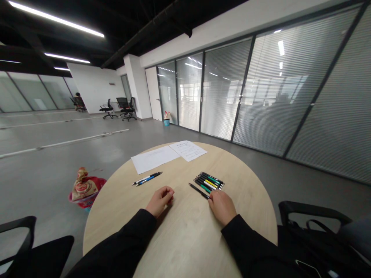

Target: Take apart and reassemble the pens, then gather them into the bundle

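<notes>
My right hand [222,206] is closed on the end of a black pen [198,190], which lies along the front of a row of pens on the round table. Several pens [209,180] lie side by side in that row, with black, green, yellow and white barrels. My left hand [160,201] rests on the tabletop with its fingers curled in, and nothing shows in it. Beyond that hand lie two more pens, a white and black pen [147,178] and a blue and black pen [149,179], close together.
At the far edge of the wooden table [179,239] lie a blank-looking sheet [155,159] and a printed sheet [188,150]. A bin with a bag [87,191] stands on the floor at left. Black chairs [313,210] flank the table. Glass partitions with blinds run along the right.
</notes>
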Demonstrator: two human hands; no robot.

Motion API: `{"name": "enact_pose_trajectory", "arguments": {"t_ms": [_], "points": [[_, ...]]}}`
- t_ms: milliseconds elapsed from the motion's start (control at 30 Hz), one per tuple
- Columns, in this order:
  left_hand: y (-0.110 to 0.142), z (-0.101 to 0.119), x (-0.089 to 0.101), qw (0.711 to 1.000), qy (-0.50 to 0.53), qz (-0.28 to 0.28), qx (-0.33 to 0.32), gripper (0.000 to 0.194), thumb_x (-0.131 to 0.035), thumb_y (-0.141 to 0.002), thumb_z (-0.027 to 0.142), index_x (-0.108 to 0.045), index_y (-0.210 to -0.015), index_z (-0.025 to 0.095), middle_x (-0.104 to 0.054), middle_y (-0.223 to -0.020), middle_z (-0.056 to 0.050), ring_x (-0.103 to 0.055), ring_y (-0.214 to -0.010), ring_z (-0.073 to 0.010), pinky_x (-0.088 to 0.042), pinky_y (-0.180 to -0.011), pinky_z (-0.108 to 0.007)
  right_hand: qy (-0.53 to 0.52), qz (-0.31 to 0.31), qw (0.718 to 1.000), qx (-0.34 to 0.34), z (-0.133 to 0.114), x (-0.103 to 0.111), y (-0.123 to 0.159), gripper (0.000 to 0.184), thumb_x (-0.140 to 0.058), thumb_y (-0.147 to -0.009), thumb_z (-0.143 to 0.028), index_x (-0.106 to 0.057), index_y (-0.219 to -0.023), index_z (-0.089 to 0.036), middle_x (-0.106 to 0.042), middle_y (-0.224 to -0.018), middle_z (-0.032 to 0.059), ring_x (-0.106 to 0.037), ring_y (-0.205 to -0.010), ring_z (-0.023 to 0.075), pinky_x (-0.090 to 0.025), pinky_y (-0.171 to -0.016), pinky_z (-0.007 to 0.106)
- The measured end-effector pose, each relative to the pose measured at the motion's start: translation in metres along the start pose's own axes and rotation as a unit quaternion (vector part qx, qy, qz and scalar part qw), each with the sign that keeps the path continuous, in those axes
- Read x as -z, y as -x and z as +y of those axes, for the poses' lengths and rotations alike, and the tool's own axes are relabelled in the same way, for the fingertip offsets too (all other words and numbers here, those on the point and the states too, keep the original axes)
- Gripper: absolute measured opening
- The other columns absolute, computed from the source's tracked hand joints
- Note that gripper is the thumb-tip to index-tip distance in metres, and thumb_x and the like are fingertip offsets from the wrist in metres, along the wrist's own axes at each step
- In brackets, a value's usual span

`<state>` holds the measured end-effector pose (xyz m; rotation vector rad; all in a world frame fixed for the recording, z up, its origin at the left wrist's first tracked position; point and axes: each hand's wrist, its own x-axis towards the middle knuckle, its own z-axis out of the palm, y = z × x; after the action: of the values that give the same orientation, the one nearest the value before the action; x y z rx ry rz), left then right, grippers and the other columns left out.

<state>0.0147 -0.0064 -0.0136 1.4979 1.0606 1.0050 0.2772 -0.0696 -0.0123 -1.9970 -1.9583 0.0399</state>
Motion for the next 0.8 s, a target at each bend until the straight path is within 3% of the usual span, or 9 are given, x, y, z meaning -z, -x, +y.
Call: {"name": "enact_pose_trajectory", "arguments": {"t_ms": [800], "points": [[0.0025,0.0067,-0.0014,1.000,-0.005,-0.030,-0.002,0.038,-0.067,-0.073,0.052,-0.053,-0.074,0.016,-0.051,-0.053,0.006,-0.045,-0.047,-0.0089,-0.036,-0.050,-0.023,-0.020,-0.004,0.999,-0.034,0.0102,0.0014,-0.0065,0.009,-0.055,-0.086,-0.017,-0.063,-0.084,-0.017,-0.068,-0.091,0.0085,-0.061,-0.090,0.0189,-0.038,-0.077,0.026]]}}
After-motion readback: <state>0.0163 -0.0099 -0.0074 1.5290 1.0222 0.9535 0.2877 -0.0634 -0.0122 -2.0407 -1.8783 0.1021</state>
